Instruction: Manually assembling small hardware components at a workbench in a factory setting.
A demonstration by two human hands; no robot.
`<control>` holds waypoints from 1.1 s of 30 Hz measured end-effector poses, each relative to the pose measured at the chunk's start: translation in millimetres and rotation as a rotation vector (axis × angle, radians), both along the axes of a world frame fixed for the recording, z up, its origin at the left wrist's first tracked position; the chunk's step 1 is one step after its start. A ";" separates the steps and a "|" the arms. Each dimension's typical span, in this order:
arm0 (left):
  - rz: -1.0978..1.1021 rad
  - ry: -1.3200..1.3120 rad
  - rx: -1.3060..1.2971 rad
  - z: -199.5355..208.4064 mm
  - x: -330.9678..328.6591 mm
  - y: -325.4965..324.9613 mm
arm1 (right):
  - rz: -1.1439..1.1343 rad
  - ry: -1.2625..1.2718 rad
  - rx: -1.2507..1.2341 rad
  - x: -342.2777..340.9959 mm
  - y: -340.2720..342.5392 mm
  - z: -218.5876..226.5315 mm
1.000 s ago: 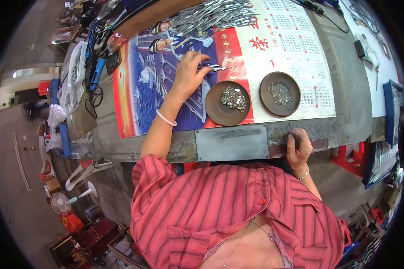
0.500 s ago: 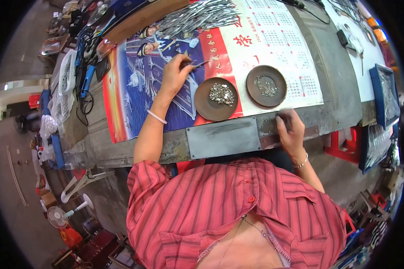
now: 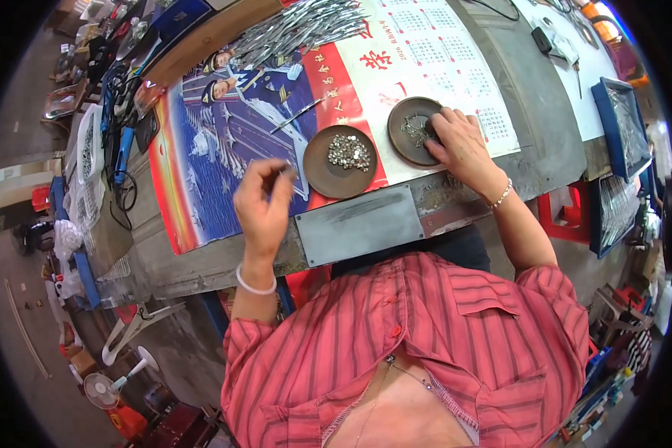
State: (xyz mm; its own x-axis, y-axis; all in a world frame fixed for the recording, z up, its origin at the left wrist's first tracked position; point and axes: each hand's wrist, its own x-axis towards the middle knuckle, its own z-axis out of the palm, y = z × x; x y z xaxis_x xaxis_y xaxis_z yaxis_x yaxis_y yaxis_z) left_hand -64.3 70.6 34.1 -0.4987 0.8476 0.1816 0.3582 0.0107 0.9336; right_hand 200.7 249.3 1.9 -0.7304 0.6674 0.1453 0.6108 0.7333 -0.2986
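Observation:
My left hand [image 3: 263, 205] hovers over the poster, left of a round brown dish [image 3: 317, 179] with small shiny metal pieces [image 3: 349, 152]. Its fingers are loosely bent with a gap to the thumb, and I see nothing in them. A thin metal rod [image 3: 297, 115] lies loose on the poster beyond that hand. My right hand [image 3: 461, 142] reaches into a second brown dish [image 3: 402, 151], its fingertips closed down among small thin metal pins [image 3: 414, 128]. What it pinches is too small and hidden to make out.
A large pile of thin metal rods [image 3: 302, 30] lies at the far side of the printed poster [image 3: 224, 201]. A grey metal plate [image 3: 360, 225] sits at the table's near edge. At the left are tools, cables and a white tray [image 3: 89, 145]; blue trays [image 3: 612, 134] stand right.
My left hand has let go of the metal rod and drawn back toward me. My right hand has moved from the table's near edge up into the right dish.

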 end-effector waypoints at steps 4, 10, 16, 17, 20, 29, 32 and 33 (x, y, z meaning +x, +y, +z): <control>-0.101 -0.130 -0.118 -6.2 32.0 -35.7 | 0.051 -0.053 -0.017 -8.0 10.4 -12.3; -0.152 -0.298 -0.163 -24.9 72.7 -58.8 | 0.178 0.135 -0.114 -14.9 18.0 -10.3; -0.130 -0.257 0.016 -31.7 99.8 -56.2 | 0.002 0.301 -0.433 2.1 25.6 -20.4; -0.130 -0.302 0.014 -32.0 102.3 -58.5 | 0.019 0.290 -0.490 -1.5 27.7 -19.3; -0.176 -0.368 -0.002 -25.7 101.1 -62.7 | -0.002 0.459 -0.597 4.4 31.2 -25.3; -0.175 -0.201 0.117 -13.8 96.2 -62.7 | -0.008 0.679 -0.816 6.2 7.7 0.8; -0.201 -0.103 0.145 -6.8 92.3 -57.6 | 0.015 0.724 -1.095 -6.4 -36.6 28.2; -0.238 -0.093 0.142 -3.4 89.0 -56.8 | 0.018 0.685 -1.142 -8.5 -53.3 35.2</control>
State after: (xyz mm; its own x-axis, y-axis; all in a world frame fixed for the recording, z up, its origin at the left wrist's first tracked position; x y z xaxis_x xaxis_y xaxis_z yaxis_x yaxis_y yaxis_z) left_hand 24.7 13.9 30.7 -0.3089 0.9121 0.2694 0.2483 -0.1961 0.9486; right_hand 192.3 196.1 37.1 -0.7450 0.6508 -0.1468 0.0842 -0.1266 -0.9884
